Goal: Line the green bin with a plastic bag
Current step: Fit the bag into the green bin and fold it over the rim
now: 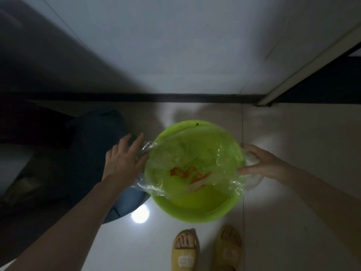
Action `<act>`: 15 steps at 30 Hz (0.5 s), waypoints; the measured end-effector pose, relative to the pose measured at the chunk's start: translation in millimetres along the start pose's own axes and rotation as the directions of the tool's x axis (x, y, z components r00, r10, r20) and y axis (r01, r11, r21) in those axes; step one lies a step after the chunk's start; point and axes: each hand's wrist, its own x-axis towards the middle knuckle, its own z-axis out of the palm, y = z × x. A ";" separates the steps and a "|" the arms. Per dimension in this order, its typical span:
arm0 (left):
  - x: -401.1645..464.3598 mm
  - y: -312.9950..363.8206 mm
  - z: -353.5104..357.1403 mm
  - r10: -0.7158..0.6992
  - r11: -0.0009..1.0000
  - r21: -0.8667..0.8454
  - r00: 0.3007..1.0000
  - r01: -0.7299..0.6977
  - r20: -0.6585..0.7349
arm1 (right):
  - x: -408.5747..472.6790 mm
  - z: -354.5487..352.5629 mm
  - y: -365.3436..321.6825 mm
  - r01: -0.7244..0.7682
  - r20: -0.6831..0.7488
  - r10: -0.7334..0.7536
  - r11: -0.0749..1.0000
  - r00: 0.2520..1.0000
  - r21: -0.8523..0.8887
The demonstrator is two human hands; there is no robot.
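Hands [122, 159] [257, 163], two, apparently stretching one bag [187, 163] over one bin [195, 208].

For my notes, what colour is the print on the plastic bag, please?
Orange-red, on the clear plastic bag; head view.

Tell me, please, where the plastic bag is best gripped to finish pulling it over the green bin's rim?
Grip the plastic bag by its loose near edge, which sags inside the green bin rather than over the rim. Come from the side nearest the feet, from above, and pinch the film. The left hand and right hand already hold it at the two sides, where it bunches outside the rim.
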 end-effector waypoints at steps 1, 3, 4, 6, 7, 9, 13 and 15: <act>-6.5 3.4 -6.2 0.060 0.998 0.025 0.997 -0.059 -0.039 | -6.2 -1.0 -2.3 -0.003 -0.115 0.000 1.000 0.993 -0.028; -18.5 10.9 -13.1 0.231 0.964 0.157 0.967 -0.213 -0.107 | -22.8 0.2 -9.1 0.020 -0.336 -0.104 0.970 0.936 -0.243; -22.5 15.2 -15.6 0.317 0.932 0.227 0.940 -0.284 -0.126 | -32.2 4.2 -13.2 0.057 -0.377 -0.239 0.899 0.895 -0.435; -27.7 24.2 -18.1 0.471 0.854 0.318 0.871 -0.411 -0.139 | -45.5 16.8 -17.4 0.168 -0.272 -0.525 0.644 0.806 -0.747; -28.4 28.1 -17.0 0.524 0.821 0.337 0.842 -0.460 -0.128 | -48.9 23.6 -18.5 0.202 -0.195 -0.610 0.519 0.768 -0.830; -26.8 33.9 -14.5 0.525 0.813 0.332 0.849 -0.478 -0.064 | -46.3 36.0 -20.5 0.224 -0.096 -0.677 0.370 0.730 -0.902; -7.6 32.8 -12.0 0.269 0.930 0.248 0.962 -0.270 0.038 | -14.2 42.2 -41.3 0.116 -0.244 -0.559 0.530 0.793 -0.840; 6.4 27.2 -8.3 0.221 0.928 0.294 0.974 -0.228 0.057 | 4.4 39.6 -48.3 0.112 -0.241 -0.555 0.527 0.796 -0.842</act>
